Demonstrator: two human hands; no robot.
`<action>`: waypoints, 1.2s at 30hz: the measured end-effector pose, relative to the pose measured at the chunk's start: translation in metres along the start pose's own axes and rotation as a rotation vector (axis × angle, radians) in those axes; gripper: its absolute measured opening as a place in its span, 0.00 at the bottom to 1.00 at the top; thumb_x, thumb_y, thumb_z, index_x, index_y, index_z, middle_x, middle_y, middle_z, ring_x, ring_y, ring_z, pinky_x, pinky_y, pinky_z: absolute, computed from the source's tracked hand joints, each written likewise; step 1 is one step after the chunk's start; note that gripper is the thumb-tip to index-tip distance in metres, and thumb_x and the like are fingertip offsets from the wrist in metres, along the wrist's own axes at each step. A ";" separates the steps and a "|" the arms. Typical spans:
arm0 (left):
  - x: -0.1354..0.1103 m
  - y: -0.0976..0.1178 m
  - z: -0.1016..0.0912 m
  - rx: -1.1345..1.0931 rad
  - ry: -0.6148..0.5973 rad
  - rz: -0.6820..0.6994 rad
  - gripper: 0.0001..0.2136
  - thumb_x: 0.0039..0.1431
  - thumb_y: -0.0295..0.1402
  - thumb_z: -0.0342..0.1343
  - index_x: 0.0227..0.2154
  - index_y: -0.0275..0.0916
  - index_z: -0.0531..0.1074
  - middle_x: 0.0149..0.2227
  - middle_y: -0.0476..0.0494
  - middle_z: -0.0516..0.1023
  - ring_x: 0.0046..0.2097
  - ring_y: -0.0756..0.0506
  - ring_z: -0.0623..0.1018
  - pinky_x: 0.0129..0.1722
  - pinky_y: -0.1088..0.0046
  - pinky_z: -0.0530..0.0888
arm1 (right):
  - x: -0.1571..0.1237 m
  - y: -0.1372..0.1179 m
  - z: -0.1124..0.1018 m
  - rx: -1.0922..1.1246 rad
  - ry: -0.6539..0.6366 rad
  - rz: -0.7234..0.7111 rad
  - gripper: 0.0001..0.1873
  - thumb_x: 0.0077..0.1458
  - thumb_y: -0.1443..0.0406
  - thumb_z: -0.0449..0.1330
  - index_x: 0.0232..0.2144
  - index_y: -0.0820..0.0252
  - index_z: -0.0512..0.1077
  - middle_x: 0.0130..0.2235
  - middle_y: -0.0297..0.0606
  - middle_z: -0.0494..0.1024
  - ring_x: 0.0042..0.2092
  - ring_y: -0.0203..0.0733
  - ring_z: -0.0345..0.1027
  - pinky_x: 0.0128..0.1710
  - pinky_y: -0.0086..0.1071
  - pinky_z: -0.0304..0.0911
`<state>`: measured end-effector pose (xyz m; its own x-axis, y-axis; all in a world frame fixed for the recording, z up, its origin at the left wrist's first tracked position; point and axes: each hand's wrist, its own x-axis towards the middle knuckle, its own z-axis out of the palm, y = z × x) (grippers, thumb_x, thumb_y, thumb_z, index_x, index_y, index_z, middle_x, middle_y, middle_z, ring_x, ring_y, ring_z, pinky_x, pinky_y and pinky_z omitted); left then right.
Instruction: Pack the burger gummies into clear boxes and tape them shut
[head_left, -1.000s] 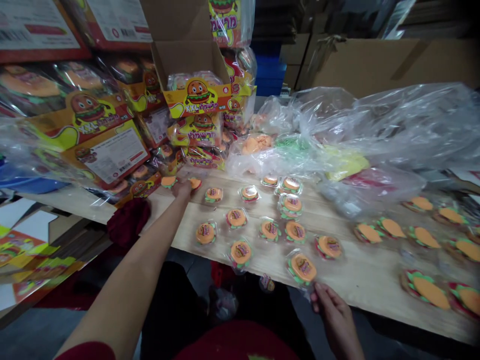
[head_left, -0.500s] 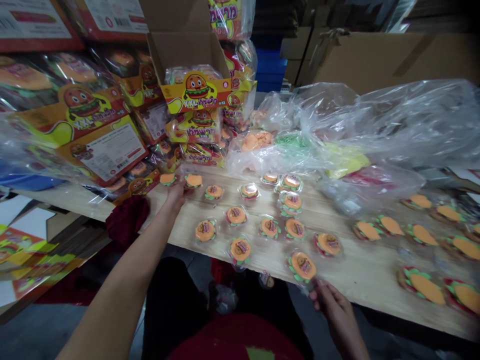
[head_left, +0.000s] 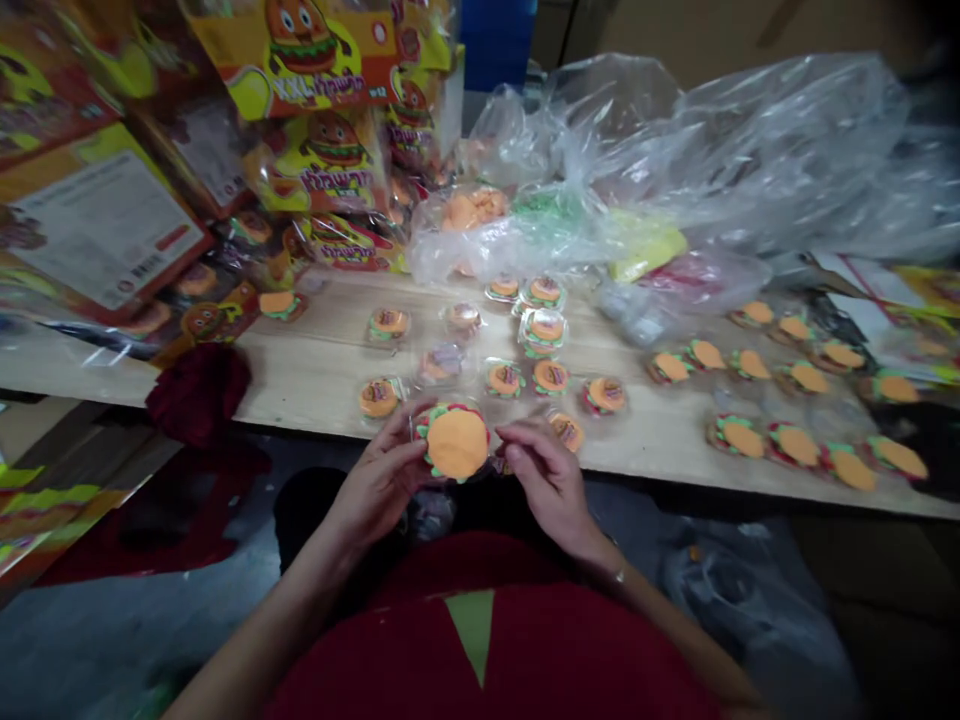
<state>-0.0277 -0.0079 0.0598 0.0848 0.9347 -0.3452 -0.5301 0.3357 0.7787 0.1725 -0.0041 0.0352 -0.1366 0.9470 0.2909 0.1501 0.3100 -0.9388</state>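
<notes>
The burger-shaped piece [head_left: 457, 443] has a smooth, round orange top with ruffled green and red edges showing beneath it. It is held up at the near edge of the wooden surface [head_left: 322, 355]. The left hand's [head_left: 386, 478] grip is closed on its side; the right hand [head_left: 546, 480] has curled fingers just beside it, and whether they pinch anything I cannot tell.

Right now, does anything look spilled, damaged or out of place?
Nothing looks clearly spilled or damaged. The crumpled red cloth at the front edge of the table seems odd: loose fabric beside packaged goods. The burger in the left hand looks intact.
</notes>
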 end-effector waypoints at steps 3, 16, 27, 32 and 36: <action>-0.008 -0.007 0.007 0.017 -0.042 -0.031 0.18 0.49 0.30 0.62 0.45 0.47 0.73 0.49 0.43 0.75 0.36 0.45 0.79 0.27 0.72 0.79 | 0.000 -0.001 0.005 -0.033 -0.007 -0.086 0.13 0.61 0.64 0.55 0.46 0.50 0.74 0.40 0.38 0.73 0.44 0.42 0.67 0.44 0.37 0.64; -0.006 -0.026 0.013 0.066 0.033 -0.040 0.14 0.52 0.38 0.61 0.41 0.44 0.70 0.37 0.46 0.77 0.24 0.49 0.75 0.14 0.78 0.70 | -0.014 0.002 -0.001 -0.250 -0.136 -0.105 0.18 0.63 0.65 0.52 0.54 0.52 0.69 0.42 0.40 0.69 0.42 0.41 0.66 0.44 0.37 0.65; -0.011 -0.023 0.018 0.115 0.085 -0.018 0.15 0.51 0.37 0.62 0.40 0.41 0.68 0.34 0.50 0.75 0.24 0.52 0.73 0.17 0.80 0.70 | -0.022 0.006 0.014 -0.066 -0.197 0.106 0.37 0.51 0.65 0.64 0.60 0.56 0.55 0.46 0.41 0.71 0.37 0.37 0.67 0.39 0.35 0.68; -0.014 -0.024 0.016 0.122 0.085 -0.046 0.16 0.50 0.38 0.63 0.40 0.41 0.67 0.33 0.51 0.74 0.24 0.52 0.73 0.16 0.80 0.71 | -0.026 0.008 0.020 -0.108 -0.162 0.134 0.33 0.51 0.67 0.62 0.58 0.58 0.56 0.41 0.38 0.74 0.36 0.38 0.68 0.38 0.33 0.69; -0.014 -0.024 0.014 0.093 0.137 -0.048 0.17 0.50 0.39 0.63 0.41 0.40 0.67 0.32 0.51 0.75 0.23 0.51 0.73 0.15 0.80 0.71 | -0.031 0.013 0.017 -0.219 -0.124 -0.050 0.34 0.55 0.63 0.61 0.61 0.57 0.54 0.49 0.45 0.69 0.41 0.41 0.69 0.42 0.38 0.70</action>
<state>-0.0048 -0.0274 0.0536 -0.0111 0.8948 -0.4463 -0.4469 0.3948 0.8028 0.1618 -0.0304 0.0105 -0.2667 0.9164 0.2986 0.3463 0.3803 -0.8576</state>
